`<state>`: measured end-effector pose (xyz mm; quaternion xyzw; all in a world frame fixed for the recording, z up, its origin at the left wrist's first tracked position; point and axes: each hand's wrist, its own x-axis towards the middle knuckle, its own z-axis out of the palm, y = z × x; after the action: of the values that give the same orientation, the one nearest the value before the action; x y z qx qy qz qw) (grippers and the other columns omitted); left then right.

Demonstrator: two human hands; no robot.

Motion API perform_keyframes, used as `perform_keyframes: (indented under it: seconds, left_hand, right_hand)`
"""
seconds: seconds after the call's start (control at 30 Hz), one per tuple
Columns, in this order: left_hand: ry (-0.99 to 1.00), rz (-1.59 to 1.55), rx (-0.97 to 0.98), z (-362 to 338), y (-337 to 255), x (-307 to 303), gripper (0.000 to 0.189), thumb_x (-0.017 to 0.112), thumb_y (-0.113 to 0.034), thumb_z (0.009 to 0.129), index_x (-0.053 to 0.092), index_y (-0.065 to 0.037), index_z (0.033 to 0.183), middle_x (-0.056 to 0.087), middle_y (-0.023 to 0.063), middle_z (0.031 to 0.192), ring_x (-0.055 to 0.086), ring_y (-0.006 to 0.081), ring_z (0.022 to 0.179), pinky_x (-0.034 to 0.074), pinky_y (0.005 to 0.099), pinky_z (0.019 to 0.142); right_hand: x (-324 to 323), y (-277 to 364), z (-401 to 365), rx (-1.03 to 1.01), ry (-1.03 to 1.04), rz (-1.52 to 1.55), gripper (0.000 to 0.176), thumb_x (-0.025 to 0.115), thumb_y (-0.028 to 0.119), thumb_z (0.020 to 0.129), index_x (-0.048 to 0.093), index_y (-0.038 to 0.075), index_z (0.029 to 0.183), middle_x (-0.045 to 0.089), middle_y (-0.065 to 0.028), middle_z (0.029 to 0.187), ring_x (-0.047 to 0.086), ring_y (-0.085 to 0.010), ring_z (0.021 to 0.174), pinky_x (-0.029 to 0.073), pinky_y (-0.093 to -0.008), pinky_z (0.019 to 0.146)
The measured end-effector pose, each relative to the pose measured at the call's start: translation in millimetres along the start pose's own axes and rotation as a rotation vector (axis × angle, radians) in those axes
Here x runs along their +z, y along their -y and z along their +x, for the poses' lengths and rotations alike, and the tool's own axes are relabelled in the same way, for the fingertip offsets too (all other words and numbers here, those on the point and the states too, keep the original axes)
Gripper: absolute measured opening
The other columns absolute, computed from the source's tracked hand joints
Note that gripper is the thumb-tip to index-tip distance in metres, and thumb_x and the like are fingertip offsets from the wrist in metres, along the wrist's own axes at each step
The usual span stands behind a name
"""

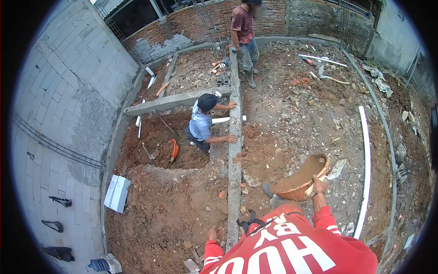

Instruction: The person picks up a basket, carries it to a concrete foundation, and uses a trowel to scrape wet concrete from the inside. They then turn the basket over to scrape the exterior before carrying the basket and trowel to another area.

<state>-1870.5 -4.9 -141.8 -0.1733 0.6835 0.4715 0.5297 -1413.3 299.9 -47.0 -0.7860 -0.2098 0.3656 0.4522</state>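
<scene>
My right hand (320,184) is closed on the rim of an orange-brown basin (292,188), which is tilted, its inside coated with brown dirt. The basin is beside the grey boots (270,190) near my legs. At the left of my red shirt, my left hand (216,234) holds nothing visible, its fingers apart over the brown soil (182,205). It is just left of the long concrete beam (234,182).
A person (200,122) in the dug pit rests both hands on the beam. An orange tool (174,150) lies behind them. Another person (245,39) stands farther back. Right: a long white pipe (365,169), rubble. Left: a grey block wall (68,100).
</scene>
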Motion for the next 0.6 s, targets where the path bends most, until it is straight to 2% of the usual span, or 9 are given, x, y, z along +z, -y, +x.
perform_keyframes:
  seconds: [0.07,0.13,0.17,0.37,0.4,0.43,0.5,0.53,0.6]
  left_hand:
    - [0.038,-0.044,-0.039,-5.3,1.0,12.0,0.058,0.044,-0.029,0.094,0.030,0.004,0.140,0.049,0.0221,0.130,0.060,0.0328,0.105,0.052,0.0438,0.085]
    - [0.275,-0.017,-0.128,-6.4,-3.1,43.9,0.066,0.045,-0.037,0.094,0.023,0.003,0.143,0.047,0.0212,0.131,0.059,0.0345,0.107,0.049,0.0470,0.089]
    - [0.347,0.009,-0.133,-9.3,-4.8,62.3,0.072,0.046,-0.045,0.093,0.021,-0.001,0.144,0.046,0.0222,0.132,0.058,0.0355,0.109,0.048,0.0468,0.090]
    - [0.663,-0.019,-0.312,-23.7,-19.0,159.8,0.097,0.056,-0.060,0.084,0.012,-0.002,0.147,0.041,0.0239,0.136,0.057,0.0390,0.108,0.046,0.0487,0.094]
    - [0.652,-0.024,-0.243,-41.0,-23.6,171.9,0.089,0.057,-0.059,0.082,0.026,0.000,0.142,0.048,0.0216,0.131,0.060,0.0366,0.101,0.047,0.0459,0.092]
    - [0.653,-0.021,-0.243,-38.9,-21.2,174.0,0.089,0.057,-0.059,0.082,0.026,0.000,0.142,0.048,0.0216,0.131,0.060,0.0366,0.101,0.047,0.0459,0.092]
    - [0.468,0.027,-0.123,-27.3,-13.1,172.4,0.071,0.055,-0.051,0.085,0.041,-0.001,0.133,0.055,0.0185,0.121,0.061,0.0332,0.098,0.050,0.0429,0.088]
    - [0.449,0.073,-0.141,-21.6,-11.7,161.5,0.052,0.051,-0.039,0.086,0.051,-0.002,0.122,0.060,0.0163,0.114,0.061,0.0311,0.094,0.052,0.0408,0.080]
    - [0.489,0.037,-0.151,11.4,1.9,133.8,0.048,0.048,-0.035,0.086,0.052,-0.001,0.120,0.060,0.0163,0.115,0.061,0.0304,0.091,0.051,0.0386,0.076]
  right_hand:
    - [9.0,15.0,-19.3,-0.038,0.048,0.041,0.037,0.073,0.008,0.065,0.061,-0.005,0.097,0.066,-0.0116,0.089,0.065,-0.0212,0.076,0.052,-0.0338,0.069]
    - [20.5,35.4,-40.8,-0.064,0.156,0.117,0.039,0.073,0.010,0.065,0.060,-0.005,0.099,0.066,-0.0114,0.088,0.064,-0.0202,0.075,0.052,-0.0336,0.068]
    - [20.5,80.6,-78.1,-0.092,0.142,-0.034,0.037,0.072,0.010,0.067,0.060,-0.005,0.098,0.066,-0.0112,0.087,0.064,-0.0203,0.074,0.052,-0.0330,0.068]
    - [51.7,86.8,-107.3,0.038,0.539,0.210,0.024,0.064,0.002,0.072,0.058,-0.001,0.095,0.060,-0.0054,0.078,0.058,-0.0136,0.061,0.050,-0.0279,0.054]
    - [55.8,80.9,-109.9,0.046,0.582,0.165,0.023,0.064,0.002,0.072,0.057,0.000,0.094,0.060,-0.0052,0.076,0.057,-0.0132,0.058,0.049,-0.0278,0.052]
    - [60.7,75.2,-113.0,0.054,0.624,0.120,0.021,0.064,0.002,0.073,0.057,0.000,0.093,0.060,-0.0051,0.075,0.055,-0.0128,0.055,0.049,-0.0276,0.050]
    - [63.6,84.0,-135.0,0.101,0.710,0.081,0.027,0.065,0.004,0.069,0.058,-0.002,0.095,0.061,-0.0061,0.078,0.059,-0.0146,0.061,0.050,-0.0298,0.056]
    - [64.3,79.4,-135.7,0.095,0.752,-0.003,0.026,0.067,0.005,0.071,0.057,-0.002,0.095,0.061,-0.0064,0.079,0.060,-0.0149,0.062,0.051,-0.0295,0.056]
    - [67.4,84.3,-140.9,0.094,0.798,-0.085,0.026,0.068,0.006,0.072,0.057,-0.001,0.094,0.062,-0.0068,0.079,0.061,-0.0153,0.062,0.053,-0.0292,0.057]
